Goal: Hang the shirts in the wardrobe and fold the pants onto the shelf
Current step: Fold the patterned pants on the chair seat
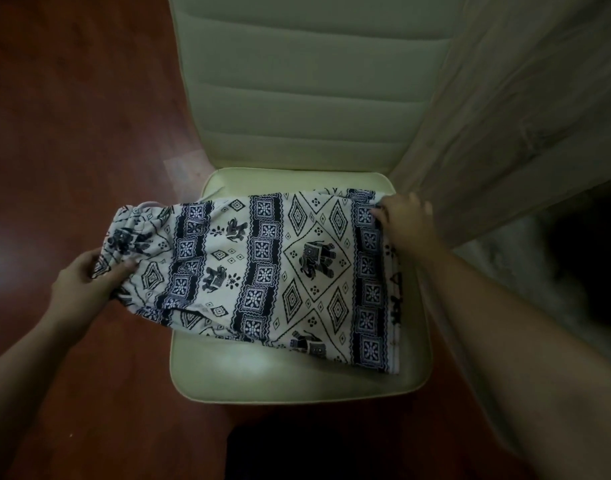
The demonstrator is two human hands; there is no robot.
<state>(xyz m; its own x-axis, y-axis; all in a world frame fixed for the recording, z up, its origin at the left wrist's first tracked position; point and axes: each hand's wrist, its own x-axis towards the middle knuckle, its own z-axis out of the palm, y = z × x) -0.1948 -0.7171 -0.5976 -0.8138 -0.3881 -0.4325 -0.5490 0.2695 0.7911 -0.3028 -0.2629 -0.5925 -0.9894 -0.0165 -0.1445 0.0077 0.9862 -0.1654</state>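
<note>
**A:** What carried the clothes, and what sort of room was it?

**B:** A padded chair (307, 81), pale cream-green, smooth and leather-like. Its seat (297, 382) was a rounded square with a piped rim, and its back was quilted in broad horizontal bands. It stood on a dark red-brown wooden floor (72, 98) with a dull sheen. A pale, thin curtain (505, 98) hung in soft folds just beside the seat's right edge, and a grey fuzzy rug (505, 271) lay below it. The light was dim.

**A:** And the garment?

**B:** The pants (280, 271) lay spread flat across the seat, from its far right corner to its left edge and past it, so that the gathered, elasticated end overhung the floor. A strip of seat showed along the near edge. The cloth was thin and soft, white printed in dark navy: bands of squared flowers, diamonds and small elephants.

**A:** How were the hands set?

**B:** The left hand (82, 282) gripped the bunched end just off the seat's left edge, thumb on top and the rest beneath the cloth. The right hand (406, 223) was at the seat's far right corner, its fingers (378, 214) curled down onto the corner of the pants and pinching the fabric there, though that part was slightly blurred.
</note>
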